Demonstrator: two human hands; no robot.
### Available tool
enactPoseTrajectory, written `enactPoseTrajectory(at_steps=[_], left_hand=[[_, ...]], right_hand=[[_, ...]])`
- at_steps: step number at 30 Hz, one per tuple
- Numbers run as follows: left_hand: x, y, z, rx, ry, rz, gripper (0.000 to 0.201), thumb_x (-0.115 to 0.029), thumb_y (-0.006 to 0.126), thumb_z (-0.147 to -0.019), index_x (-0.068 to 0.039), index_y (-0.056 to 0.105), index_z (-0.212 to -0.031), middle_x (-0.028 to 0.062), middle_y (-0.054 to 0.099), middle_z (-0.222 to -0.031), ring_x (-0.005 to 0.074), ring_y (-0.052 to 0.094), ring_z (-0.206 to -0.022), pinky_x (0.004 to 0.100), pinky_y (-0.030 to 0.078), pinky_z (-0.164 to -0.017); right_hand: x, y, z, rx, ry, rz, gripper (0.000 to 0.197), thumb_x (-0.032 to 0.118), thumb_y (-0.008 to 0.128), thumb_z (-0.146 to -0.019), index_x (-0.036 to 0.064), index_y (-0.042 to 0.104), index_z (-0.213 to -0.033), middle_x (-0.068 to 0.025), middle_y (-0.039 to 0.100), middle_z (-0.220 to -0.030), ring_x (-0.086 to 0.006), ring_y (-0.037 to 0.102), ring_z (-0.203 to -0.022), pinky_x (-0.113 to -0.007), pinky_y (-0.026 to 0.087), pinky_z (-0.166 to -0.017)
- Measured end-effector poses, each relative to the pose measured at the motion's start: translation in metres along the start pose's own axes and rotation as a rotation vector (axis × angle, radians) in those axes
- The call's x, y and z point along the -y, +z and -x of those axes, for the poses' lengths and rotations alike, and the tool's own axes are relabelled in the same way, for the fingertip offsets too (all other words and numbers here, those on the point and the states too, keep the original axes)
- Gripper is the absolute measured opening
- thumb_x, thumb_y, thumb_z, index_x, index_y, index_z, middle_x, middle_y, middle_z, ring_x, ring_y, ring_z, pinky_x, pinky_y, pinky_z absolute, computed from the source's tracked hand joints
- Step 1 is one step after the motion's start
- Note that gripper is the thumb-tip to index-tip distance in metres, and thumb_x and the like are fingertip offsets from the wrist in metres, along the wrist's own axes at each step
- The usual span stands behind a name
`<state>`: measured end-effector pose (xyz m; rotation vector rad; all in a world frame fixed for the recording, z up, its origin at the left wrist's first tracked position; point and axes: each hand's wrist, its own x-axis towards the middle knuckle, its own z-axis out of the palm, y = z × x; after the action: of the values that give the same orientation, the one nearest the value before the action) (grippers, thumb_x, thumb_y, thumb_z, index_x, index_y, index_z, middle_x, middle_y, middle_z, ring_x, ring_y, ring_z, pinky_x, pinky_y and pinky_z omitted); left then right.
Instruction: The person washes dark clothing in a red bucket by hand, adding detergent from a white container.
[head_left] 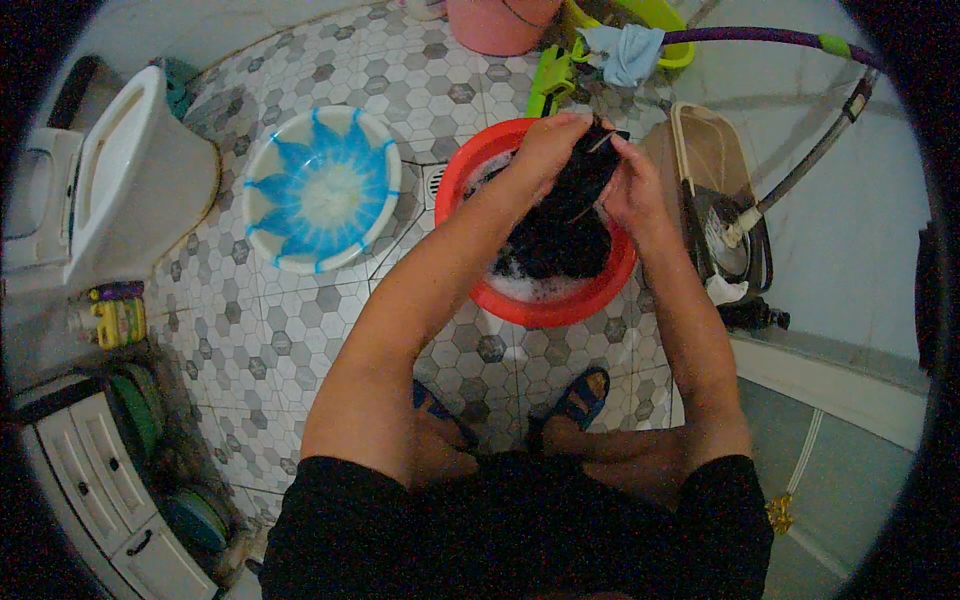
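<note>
Both my hands grip a black garment (pixel 560 242), part of it raised and the rest lying in soapy water. My left hand (pixel 556 145) is closed on its raised upper left side. On the opposite side my right hand (pixel 632 185) holds the same cloth with bent fingers. The garment's exact kind does not show. Beneath it a red basin (pixel 540 315) stands on the tiled floor, with white suds (pixel 525 287) along its near inner edge.
A blue and white basin (pixel 262 225) sits to the left, near a floor drain (pixel 436 183). The toilet (pixel 140 170) is at far left. A pink bucket (pixel 495 30) and green plastic item (pixel 552 80) are beyond. A beige container (pixel 712 140) stands right; my sandals (pixel 585 395) are nearby.
</note>
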<state>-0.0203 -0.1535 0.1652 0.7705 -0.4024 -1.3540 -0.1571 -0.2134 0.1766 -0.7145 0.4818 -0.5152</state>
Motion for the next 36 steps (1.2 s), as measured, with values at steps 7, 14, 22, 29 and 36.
enactPoseTrajectory(at_steps=[7, 14, 22, 29, 36], left_hand=[[0.009, -0.032, -0.009, 0.317, -0.26, 0.215, 0.066, -0.06, 0.041, -0.098, 0.0, 0.058, -0.12, 0.0132, 0.065, -0.111, 0.0213, 0.063, -0.1, 0.031, 0.052, -0.084], [0.0, -0.074, -0.002, -0.142, -0.337, -0.212, 0.081, -0.072, 0.032, -0.093, 0.002, 0.064, -0.106, 0.02, 0.069, -0.098, 0.0285, 0.07, -0.082, 0.0368, 0.057, -0.068], [0.066, -0.064, 0.02, 0.192, -0.702, 0.259, 0.111, -0.091, 0.023, -0.077, -0.001, 0.046, -0.137, 0.024, 0.054, -0.135, 0.0385, 0.058, -0.117, 0.0518, 0.047, -0.095], [0.075, -0.046, -0.011, -0.233, -0.211, 0.582, 0.038, -0.047, 0.054, -0.096, -0.012, 0.067, -0.102, 0.0084, 0.07, -0.099, 0.0278, 0.067, -0.089, 0.0442, 0.054, -0.083], [0.091, -0.056, -0.007, -0.419, -0.095, 0.47, 0.032, -0.039, 0.056, -0.097, -0.009, 0.06, -0.088, 0.0052, 0.056, -0.074, 0.023, 0.058, -0.065, 0.0399, 0.053, -0.055]], right_hand=[[-0.017, -0.022, -0.005, -0.275, -0.112, 0.781, 0.047, 0.01, 0.072, -0.082, 0.0079, 0.049, -0.123, -0.0067, 0.063, -0.106, -0.0221, 0.064, -0.096, -0.036, 0.054, -0.08], [0.0, -0.036, -0.007, -0.444, -0.063, 0.57, 0.041, 0.001, 0.057, -0.082, 0.005, 0.052, -0.122, -0.0086, 0.063, -0.093, -0.0234, 0.065, -0.085, -0.038, 0.056, -0.071], [0.012, 0.006, 0.004, -0.381, -0.084, 0.165, 0.028, 0.002, 0.057, -0.078, 0.0036, 0.061, -0.105, -0.0112, 0.064, -0.097, -0.027, 0.066, -0.08, -0.043, 0.057, -0.072], [-0.072, -0.018, 0.036, -0.413, -0.142, 0.303, 0.042, 0.01, 0.058, -0.079, 0.0038, 0.056, -0.121, -0.0114, 0.065, -0.103, -0.0289, 0.064, -0.093, -0.046, 0.054, -0.082], [-0.088, 0.009, 0.059, -0.202, 0.095, -0.353, 0.051, 0.031, 0.063, -0.091, 0.016, 0.047, -0.137, -0.01, 0.053, -0.135, -0.0319, 0.051, -0.124, -0.064, 0.044, -0.096]])
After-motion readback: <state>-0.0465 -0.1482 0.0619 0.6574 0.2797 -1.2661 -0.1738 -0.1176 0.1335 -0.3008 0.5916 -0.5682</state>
